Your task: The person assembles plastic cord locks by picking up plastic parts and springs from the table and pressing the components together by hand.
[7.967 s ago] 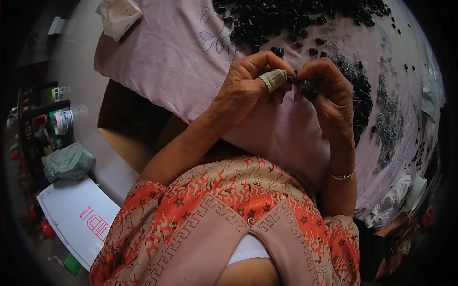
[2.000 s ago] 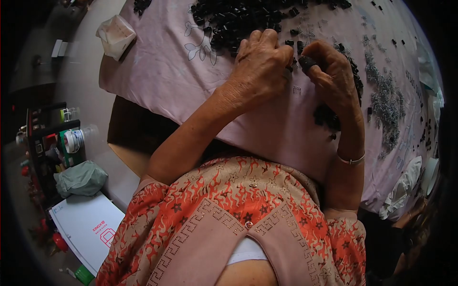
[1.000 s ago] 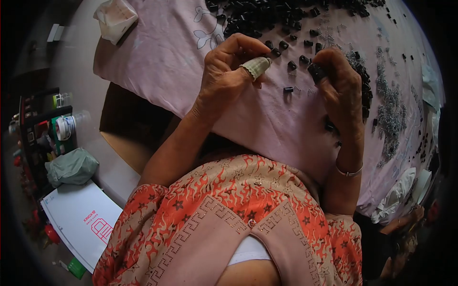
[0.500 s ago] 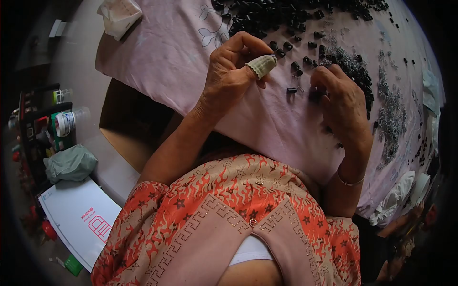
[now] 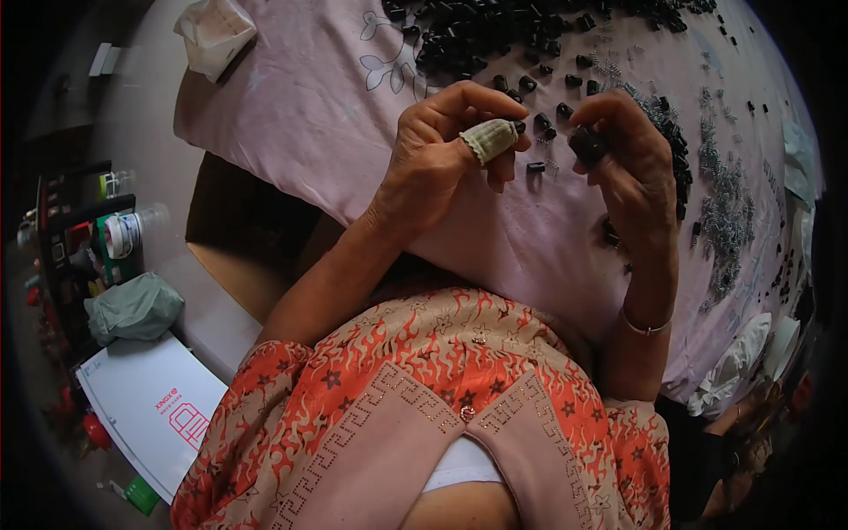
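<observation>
My left hand is raised over the pink cloth, its thumb in a pale ribbed finger cover. A small black part is pinched at its fingertips. To the right, my right hand has a dark cover on its thumb, with the index finger bent close to it. Whether anything tiny sits between those tips I cannot make out. Loose black parts lie between and beyond the hands. Small metal springs are spread on the cloth at the right.
Many black parts are heaped at the far edge. A white bag stands at the cloth's far left corner. Below are an open cardboard box, a grey-green bag and a white box. Another person's arm shows at the lower right.
My right hand has lifted back from the springs and black parts, toward my left hand, and its dark thumb cover now shows. My left hand has shifted slightly down and right.
</observation>
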Available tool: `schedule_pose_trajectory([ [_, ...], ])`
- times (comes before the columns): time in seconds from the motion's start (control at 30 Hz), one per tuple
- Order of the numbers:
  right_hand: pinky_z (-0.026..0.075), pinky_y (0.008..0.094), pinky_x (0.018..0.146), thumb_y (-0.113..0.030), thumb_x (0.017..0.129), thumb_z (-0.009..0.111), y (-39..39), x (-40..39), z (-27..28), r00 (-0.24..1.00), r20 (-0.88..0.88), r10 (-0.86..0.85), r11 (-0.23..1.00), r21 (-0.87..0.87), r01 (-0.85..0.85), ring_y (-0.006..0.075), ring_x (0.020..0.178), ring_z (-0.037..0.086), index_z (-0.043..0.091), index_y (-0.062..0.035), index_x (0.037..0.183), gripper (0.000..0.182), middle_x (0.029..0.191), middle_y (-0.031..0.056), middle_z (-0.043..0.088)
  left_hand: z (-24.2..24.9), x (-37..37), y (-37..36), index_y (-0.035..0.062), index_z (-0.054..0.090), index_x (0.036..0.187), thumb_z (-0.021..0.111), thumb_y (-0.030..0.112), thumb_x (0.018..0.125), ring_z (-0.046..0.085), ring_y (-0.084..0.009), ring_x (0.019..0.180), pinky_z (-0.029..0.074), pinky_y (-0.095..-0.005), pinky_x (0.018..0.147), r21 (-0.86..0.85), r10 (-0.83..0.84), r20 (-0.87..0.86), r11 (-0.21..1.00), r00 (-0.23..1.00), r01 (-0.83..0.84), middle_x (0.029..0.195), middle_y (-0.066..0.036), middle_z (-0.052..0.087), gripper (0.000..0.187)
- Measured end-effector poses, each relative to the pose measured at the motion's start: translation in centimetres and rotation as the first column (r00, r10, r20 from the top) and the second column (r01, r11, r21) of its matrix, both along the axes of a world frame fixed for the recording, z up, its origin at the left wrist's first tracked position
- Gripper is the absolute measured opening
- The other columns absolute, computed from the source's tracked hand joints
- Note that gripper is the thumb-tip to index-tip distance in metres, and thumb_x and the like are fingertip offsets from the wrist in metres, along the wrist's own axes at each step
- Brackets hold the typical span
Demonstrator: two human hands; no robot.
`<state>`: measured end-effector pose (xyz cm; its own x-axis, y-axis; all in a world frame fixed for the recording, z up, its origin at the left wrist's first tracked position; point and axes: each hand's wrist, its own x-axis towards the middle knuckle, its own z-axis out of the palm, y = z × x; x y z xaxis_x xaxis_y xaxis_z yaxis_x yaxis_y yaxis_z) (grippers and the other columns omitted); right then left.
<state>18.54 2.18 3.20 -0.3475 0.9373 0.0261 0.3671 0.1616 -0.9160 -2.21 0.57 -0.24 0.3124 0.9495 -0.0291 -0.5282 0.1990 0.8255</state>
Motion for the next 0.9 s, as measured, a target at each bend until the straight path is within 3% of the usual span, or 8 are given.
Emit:
schedule_pose_trajectory([
  [0.07, 0.041, 0.0168, 0.059, -0.009, 0.087, 0.059, 0.0, -0.5, -0.4, 0.949, -0.311, -0.054, 0.994, -0.103, 0.023, 0.0048, 0.068, 0.053, 0.055, -0.0037, 0.098, 0.013, 0.081, 0.0003, 0.057, 0.0, 0.0, 0.1, -0.0005, 0.057, 0.107, 0.063, 0.013, 0.086, 0.059, -0.0109, 0.067, 0.048, -0.0224, 0.062, 0.01, -0.019, 0.016, 1.0, 1.0, 0.019, 0.091, -0.011, 0.064, 0.025],
  [0.17, 0.043, 0.016, 0.057, -0.001, 0.085, 0.059, -0.2, -1.2, -0.4, 0.904, -0.418, -0.096, 0.984, -0.178, 0.022, 0.0048, 0.069, 0.057, 0.057, -0.0033, 0.096, 0.011, 0.077, -0.0001, 0.059, -0.6, -0.1, 0.4, -0.0002, 0.058, 0.105, 0.064, 0.013, 0.085, 0.059, -0.011, 0.068, 0.048, -0.0219, 0.063, 0.087, -0.034, 0.021, 0.996, 0.999, 0.032, 0.09, -0.01, 0.064, 0.025],
  [0.3, 0.043, 0.0154, 0.055, -0.005, 0.085, 0.062, -0.4, -1.6, -0.6, 0.889, -0.453, -0.074, 0.987, -0.163, -0.001, 0.0049, 0.067, 0.058, 0.057, -0.0037, 0.096, 0.012, 0.077, -0.0003, 0.06, -0.5, -0.2, 0.5, 0.0002, 0.057, 0.105, 0.063, 0.01, 0.084, 0.059, -0.0118, 0.069, 0.047, -0.022, 0.062, 0.058, -0.075, 0.025, 0.996, 0.997, 0.074, 0.09, -0.01, 0.063, 0.024],
  [0.37, 0.043, 0.0159, 0.056, -0.005, 0.085, 0.062, -0.3, -1.5, -0.7, 0.879, -0.469, -0.081, 0.985, -0.171, 0.0, 0.005, 0.068, 0.058, 0.057, -0.0032, 0.096, 0.012, 0.077, -0.0002, 0.06, -0.4, 0.0, 0.5, 0.0004, 0.058, 0.102, 0.055, 0.0, 0.081, 0.058, -0.0097, 0.066, 0.048, -0.0226, 0.062, 0.014, -0.04, 0.105, 0.999, 0.994, 0.039, 0.082, -0.007, 0.062, 0.021],
  [0.57, 0.044, 0.0163, 0.058, -0.005, 0.085, 0.062, -0.3, -1.4, -0.6, 0.887, -0.45, -0.103, 0.985, -0.173, 0.027, 0.0045, 0.068, 0.057, 0.057, -0.0026, 0.095, 0.012, 0.078, 0.0001, 0.06, -0.1, -0.2, 0.5, 0.0003, 0.057, 0.101, 0.049, 0.0, 0.083, 0.058, -0.0104, 0.067, 0.048, -0.0236, 0.064, 0.01, -0.077, 0.123, 0.997, 0.989, 0.076, 0.086, -0.008, 0.062, 0.02],
  [0.9, 0.043, 0.0164, 0.058, -0.005, 0.084, 0.062, -0.4, -1.3, -0.6, 0.881, -0.462, -0.099, 0.984, -0.176, 0.019, 0.0043, 0.067, 0.056, 0.057, -0.0027, 0.095, 0.012, 0.078, -0.0002, 0.059, 0.1, 0.1, 0.4, 0.0003, 0.058, 0.101, 0.051, 0.002, 0.086, 0.057, -0.0089, 0.07, 0.046, -0.0214, 0.064, -0.01, -0.046, 0.083, 0.999, 0.995, 0.047, 0.087, -0.007, 0.061, 0.017],
])
